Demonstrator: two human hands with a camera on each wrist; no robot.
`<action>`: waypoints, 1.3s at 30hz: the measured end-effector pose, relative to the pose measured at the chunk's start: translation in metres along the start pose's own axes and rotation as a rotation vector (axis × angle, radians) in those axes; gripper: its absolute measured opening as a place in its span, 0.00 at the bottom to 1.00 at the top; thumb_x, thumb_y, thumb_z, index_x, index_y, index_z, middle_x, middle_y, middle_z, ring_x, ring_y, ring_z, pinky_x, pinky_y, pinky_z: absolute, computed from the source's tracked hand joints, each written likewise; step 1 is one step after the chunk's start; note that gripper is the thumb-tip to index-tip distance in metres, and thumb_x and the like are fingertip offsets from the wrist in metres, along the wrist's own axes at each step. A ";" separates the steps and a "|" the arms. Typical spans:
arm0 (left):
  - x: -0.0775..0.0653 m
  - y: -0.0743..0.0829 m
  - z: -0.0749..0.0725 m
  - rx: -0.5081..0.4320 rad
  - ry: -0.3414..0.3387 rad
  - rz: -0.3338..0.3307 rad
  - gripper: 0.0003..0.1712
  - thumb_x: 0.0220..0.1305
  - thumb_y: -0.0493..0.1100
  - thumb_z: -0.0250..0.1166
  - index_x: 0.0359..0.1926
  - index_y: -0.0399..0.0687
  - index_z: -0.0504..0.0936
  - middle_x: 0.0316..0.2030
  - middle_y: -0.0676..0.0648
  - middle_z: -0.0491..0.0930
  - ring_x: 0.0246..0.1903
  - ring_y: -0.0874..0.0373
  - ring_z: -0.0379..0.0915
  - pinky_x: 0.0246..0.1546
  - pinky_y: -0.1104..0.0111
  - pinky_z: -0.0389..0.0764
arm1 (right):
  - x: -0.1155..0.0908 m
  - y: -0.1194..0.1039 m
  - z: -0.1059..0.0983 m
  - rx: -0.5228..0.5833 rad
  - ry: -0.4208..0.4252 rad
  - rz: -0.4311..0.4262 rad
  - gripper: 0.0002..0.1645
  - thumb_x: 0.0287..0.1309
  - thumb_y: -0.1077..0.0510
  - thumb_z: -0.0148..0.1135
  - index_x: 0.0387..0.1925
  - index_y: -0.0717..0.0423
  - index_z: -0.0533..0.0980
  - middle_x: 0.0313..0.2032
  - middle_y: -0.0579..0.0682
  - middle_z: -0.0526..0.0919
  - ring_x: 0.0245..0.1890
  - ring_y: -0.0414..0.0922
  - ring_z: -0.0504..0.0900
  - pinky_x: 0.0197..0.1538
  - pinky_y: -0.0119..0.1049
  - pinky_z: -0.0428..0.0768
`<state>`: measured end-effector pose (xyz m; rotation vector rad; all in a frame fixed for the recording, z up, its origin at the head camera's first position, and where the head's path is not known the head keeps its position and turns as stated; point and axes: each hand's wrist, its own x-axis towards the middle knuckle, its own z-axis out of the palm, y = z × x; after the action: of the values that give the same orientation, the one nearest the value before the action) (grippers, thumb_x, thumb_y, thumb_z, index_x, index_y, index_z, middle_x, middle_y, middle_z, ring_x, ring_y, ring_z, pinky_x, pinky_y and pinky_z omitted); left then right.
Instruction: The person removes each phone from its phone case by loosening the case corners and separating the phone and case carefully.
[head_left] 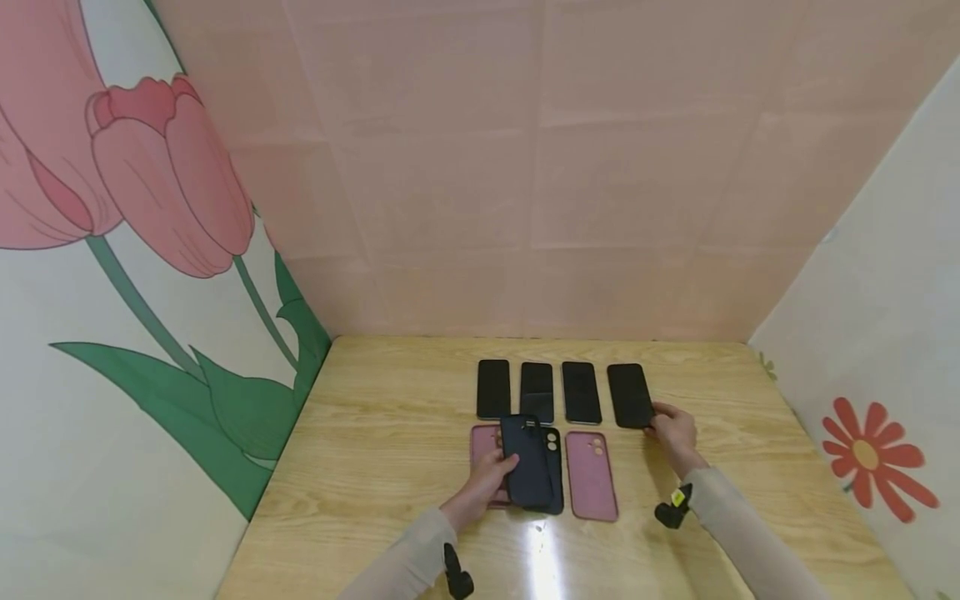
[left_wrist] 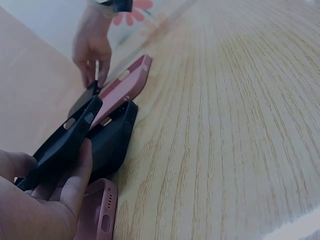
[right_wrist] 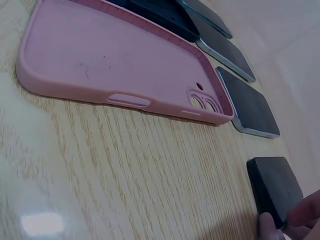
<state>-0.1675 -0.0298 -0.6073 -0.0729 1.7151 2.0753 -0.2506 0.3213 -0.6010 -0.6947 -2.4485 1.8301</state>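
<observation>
My left hand (head_left: pixel 480 487) grips a dark navy phone case (head_left: pixel 525 467), thumb on its face, above a black phone case (head_left: pixel 556 467) and a pink phone case (head_left: pixel 482 440) lying on the table. In the left wrist view the held case (left_wrist: pixel 60 147) is raised and tilted, its open side showing. My right hand (head_left: pixel 675 432) pinches the lower right corner of the rightmost dark phone (head_left: pixel 628 393). The right wrist view shows thumb and finger at the corner of this phone (right_wrist: pixel 277 185). Left of that hand lies another pink case (head_left: pixel 592 477), hollow side up.
Three more phones, a left one (head_left: pixel 493 389), a middle one (head_left: pixel 537 387) and a right one (head_left: pixel 581 392), lie in a row, screens up. The wooden table (head_left: pixel 390 433) meets a pink back wall (head_left: pixel 525 283) and printed side walls.
</observation>
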 end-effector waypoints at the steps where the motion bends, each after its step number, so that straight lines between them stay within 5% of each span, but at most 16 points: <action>1: 0.000 0.000 0.000 0.005 -0.005 0.000 0.23 0.77 0.44 0.52 0.63 0.31 0.69 0.48 0.40 0.83 0.44 0.47 0.82 0.43 0.54 0.84 | 0.000 0.000 0.000 -0.017 0.007 0.000 0.34 0.55 0.71 0.43 0.66 0.72 0.65 0.64 0.73 0.66 0.50 0.55 0.78 0.38 0.31 0.83; 11: 0.001 -0.002 0.004 0.004 -0.004 -0.001 0.23 0.76 0.45 0.53 0.62 0.33 0.71 0.47 0.40 0.83 0.43 0.48 0.82 0.42 0.55 0.84 | -0.006 -0.003 -0.004 -0.105 0.064 -0.027 0.33 0.56 0.69 0.43 0.65 0.72 0.66 0.61 0.70 0.71 0.35 0.43 0.78 0.31 0.28 0.78; 17: 0.000 -0.001 0.006 0.009 -0.027 -0.006 0.24 0.76 0.45 0.53 0.63 0.31 0.70 0.48 0.38 0.83 0.44 0.47 0.83 0.41 0.55 0.84 | -0.006 -0.004 -0.007 -0.105 0.096 -0.065 0.26 0.65 0.66 0.43 0.62 0.71 0.70 0.57 0.70 0.75 0.45 0.49 0.76 0.35 0.27 0.75; 22: 0.001 -0.003 0.011 0.026 -0.016 -0.004 0.25 0.75 0.46 0.55 0.63 0.31 0.71 0.46 0.38 0.84 0.42 0.47 0.83 0.39 0.55 0.85 | -0.008 -0.005 -0.008 0.064 0.057 -0.049 0.22 0.66 0.70 0.48 0.60 0.75 0.69 0.38 0.58 0.85 0.30 0.38 0.79 0.34 0.30 0.79; 26: 0.004 -0.004 0.017 0.052 -0.029 -0.008 0.25 0.75 0.47 0.55 0.61 0.31 0.71 0.44 0.41 0.84 0.41 0.47 0.83 0.39 0.55 0.85 | -0.013 -0.008 -0.008 0.213 0.029 -0.033 0.22 0.64 0.74 0.50 0.59 0.78 0.68 0.26 0.43 0.84 0.26 0.37 0.80 0.33 0.30 0.81; 32: 0.006 -0.011 0.030 0.100 -0.102 -0.038 0.23 0.75 0.47 0.55 0.59 0.31 0.72 0.42 0.41 0.84 0.41 0.46 0.83 0.39 0.55 0.85 | -0.020 -0.014 -0.012 0.301 -0.012 0.002 0.21 0.66 0.74 0.48 0.60 0.76 0.67 0.26 0.42 0.84 0.26 0.36 0.80 0.35 0.30 0.82; 39: 0.010 -0.009 0.051 0.104 -0.100 -0.051 0.19 0.74 0.47 0.57 0.54 0.36 0.75 0.38 0.43 0.85 0.37 0.48 0.84 0.36 0.56 0.85 | -0.025 -0.021 -0.014 0.272 -0.066 0.035 0.24 0.68 0.71 0.48 0.64 0.74 0.64 0.31 0.43 0.84 0.31 0.37 0.81 0.43 0.34 0.83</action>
<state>-0.1608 0.0230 -0.6073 0.0193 1.7388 1.9172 -0.2316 0.3212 -0.5713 -0.6707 -2.1729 2.1748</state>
